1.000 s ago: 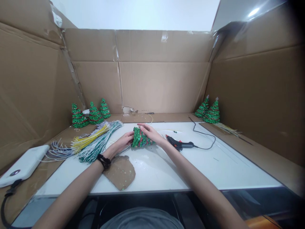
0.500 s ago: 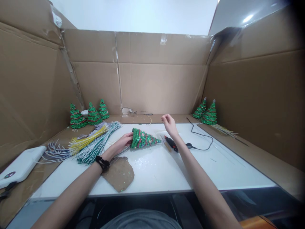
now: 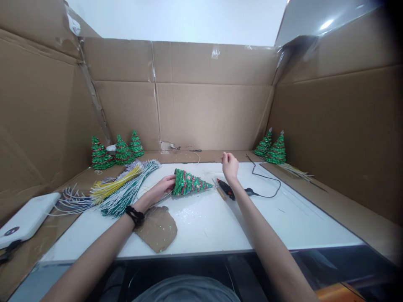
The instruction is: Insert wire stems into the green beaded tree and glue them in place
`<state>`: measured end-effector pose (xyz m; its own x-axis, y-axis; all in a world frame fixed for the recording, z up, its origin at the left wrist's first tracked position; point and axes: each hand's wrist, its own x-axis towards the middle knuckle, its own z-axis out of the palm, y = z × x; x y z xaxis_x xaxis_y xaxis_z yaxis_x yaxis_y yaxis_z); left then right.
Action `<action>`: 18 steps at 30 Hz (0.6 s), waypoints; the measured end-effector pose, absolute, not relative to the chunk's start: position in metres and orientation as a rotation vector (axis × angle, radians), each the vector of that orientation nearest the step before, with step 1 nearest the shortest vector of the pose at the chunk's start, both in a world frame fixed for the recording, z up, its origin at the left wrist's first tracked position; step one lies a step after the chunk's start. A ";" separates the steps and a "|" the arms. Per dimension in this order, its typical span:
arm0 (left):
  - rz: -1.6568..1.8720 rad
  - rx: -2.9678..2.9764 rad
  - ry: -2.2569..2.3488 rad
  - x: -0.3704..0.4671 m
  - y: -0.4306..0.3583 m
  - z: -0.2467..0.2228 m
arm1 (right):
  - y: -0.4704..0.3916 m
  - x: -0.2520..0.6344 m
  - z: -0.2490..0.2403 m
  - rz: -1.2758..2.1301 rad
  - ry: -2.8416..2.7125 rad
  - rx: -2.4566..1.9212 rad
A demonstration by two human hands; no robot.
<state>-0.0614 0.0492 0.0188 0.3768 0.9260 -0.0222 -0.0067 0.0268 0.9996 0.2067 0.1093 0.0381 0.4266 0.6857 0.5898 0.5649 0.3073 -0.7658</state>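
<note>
My left hand [image 3: 162, 188] grips a small decorated Christmas tree [image 3: 192, 183] by its base. The tree lies on its side, its tip pointing right, with red garland and glitter on green. Above the board, beyond the tree's tip, my right hand [image 3: 230, 167] is raised with its fingers curled together; anything pinched in them is too small to make out. Below that hand rests a black hot glue gun [image 3: 227, 189] with its cord. Just left of the gun lies a thin tool with a wooden handle [image 3: 221, 193].
Bundles of green, yellow and purple twist wires [image 3: 126, 191] lie at left. A glittery cardboard piece [image 3: 159, 230] sits near the front edge of the white board [image 3: 220, 235]. Finished trees stand in both back corners, including one on the right [image 3: 277, 149]. A white device [image 3: 28, 220] lies far left.
My right hand has shifted a little to the right, away from the tree's tip. My left hand and the tree have stayed almost still.
</note>
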 end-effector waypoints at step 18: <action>0.916 1.355 0.900 -0.062 0.050 0.018 | 0.113 0.255 0.044 1.076 -0.530 -0.684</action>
<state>-0.0620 0.0496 0.0180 0.3891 0.9212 -0.0007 -0.0174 0.0081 0.9998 0.2551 0.1132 0.0437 0.3882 0.9193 0.0643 -0.6106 0.3088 -0.7293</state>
